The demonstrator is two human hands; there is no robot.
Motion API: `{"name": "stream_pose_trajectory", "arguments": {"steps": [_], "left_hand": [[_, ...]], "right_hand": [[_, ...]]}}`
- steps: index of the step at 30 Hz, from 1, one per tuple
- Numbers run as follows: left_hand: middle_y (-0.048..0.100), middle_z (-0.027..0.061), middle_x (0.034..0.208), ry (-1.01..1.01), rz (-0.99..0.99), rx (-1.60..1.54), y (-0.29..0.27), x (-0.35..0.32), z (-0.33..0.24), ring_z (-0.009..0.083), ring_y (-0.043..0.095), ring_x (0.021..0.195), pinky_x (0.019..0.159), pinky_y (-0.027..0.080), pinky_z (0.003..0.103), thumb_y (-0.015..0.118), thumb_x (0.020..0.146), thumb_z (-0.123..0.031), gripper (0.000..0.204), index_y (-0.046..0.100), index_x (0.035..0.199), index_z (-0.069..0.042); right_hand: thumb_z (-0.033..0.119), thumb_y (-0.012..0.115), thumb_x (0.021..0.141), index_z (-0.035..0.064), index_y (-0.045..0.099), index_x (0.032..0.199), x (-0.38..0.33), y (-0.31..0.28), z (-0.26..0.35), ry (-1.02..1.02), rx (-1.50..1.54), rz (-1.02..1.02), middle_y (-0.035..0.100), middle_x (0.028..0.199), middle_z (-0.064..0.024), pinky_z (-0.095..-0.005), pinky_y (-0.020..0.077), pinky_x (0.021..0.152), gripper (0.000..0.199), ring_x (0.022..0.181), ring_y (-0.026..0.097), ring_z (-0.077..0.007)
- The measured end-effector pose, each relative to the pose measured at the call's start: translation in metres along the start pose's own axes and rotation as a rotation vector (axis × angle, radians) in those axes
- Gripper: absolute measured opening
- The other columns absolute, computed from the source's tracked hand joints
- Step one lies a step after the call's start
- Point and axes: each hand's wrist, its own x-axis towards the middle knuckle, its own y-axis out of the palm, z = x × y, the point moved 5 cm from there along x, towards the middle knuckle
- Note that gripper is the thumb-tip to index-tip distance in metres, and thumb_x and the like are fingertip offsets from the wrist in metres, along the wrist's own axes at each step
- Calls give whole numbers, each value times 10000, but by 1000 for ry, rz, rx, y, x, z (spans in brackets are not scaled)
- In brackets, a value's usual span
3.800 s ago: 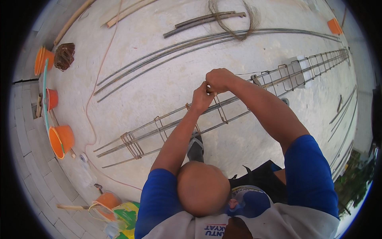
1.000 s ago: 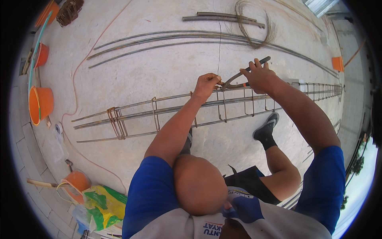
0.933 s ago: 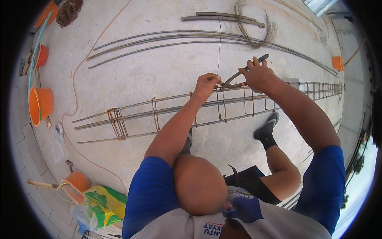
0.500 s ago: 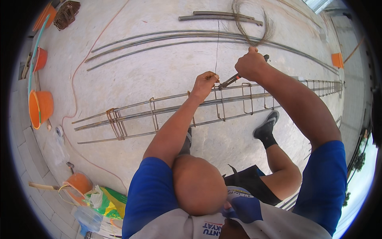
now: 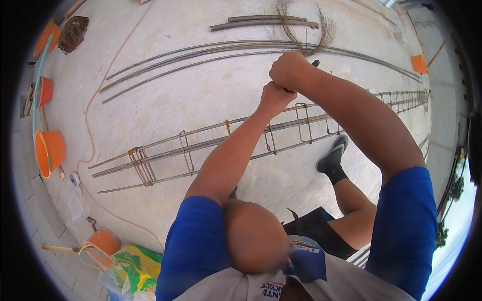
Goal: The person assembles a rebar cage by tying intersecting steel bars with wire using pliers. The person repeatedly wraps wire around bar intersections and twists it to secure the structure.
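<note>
My right hand (image 5: 289, 70) is closed around a pair of pincers (image 5: 316, 63); only a dark handle end shows past the fist. Right below it my left hand (image 5: 276, 98) is closed, touching or nearly touching the right one. What its fingers hold is hidden. Both hands are over the far top bar of a long rebar cage (image 5: 211, 129), whose bars run through square stirrups. Just beyond my right fist lies a looped bundle of thin tie wire (image 5: 326, 35); whether the fist touches it I cannot tell.
Loose steel bars (image 5: 201, 50) and two short pipes (image 5: 261, 23) lie on the concrete beyond the cage. Several stirrups are bunched (image 5: 142, 165) at its left end. Orange buckets (image 5: 51, 149) stand along the left wall. A reddish cord (image 5: 89, 118) crosses the floor. My foot (image 5: 331, 153) is beside the cage.
My hands have come together, the right one moving left and turning over the left. The upright strand of wire by my left hand no longer shows. The view has shifted slightly.
</note>
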Motion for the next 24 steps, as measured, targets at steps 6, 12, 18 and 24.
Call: {"name": "stream_pose_trajectory", "arguments": {"steps": [6,12,18,24], "left_hand": [[576,41,683,-151,245,-391,-7,12,18,136,539,612,547,435,286,683,765,-168,168,604,768,-20],[593,56,713,-140,305,-323,-8,14,20,167,569,666,624,468,322,708,745,-220,246,613,827,-8],[578,72,685,205,-273,-90,-7,-29,-19,237,560,628,655,486,338,721,760,-253,342,585,933,9],[626,56,670,-60,18,-150,2,-12,-17,184,584,623,634,478,318,756,759,-323,348,629,747,1]], "right_hand": [[253,594,865,163,694,975,-31,27,-6,-145,-290,-972,623,1007,-1,-468,278,1083,174,1148,513,-197],[198,595,849,157,681,887,-5,27,-16,-189,-353,-560,636,890,0,-416,380,983,103,1039,581,-171],[190,740,693,153,730,849,-1,10,-18,-28,-3,15,680,863,-38,-399,527,700,161,825,666,-198],[214,766,682,147,735,949,4,12,-21,67,45,238,676,906,-43,-483,533,711,278,844,663,-250]]}}
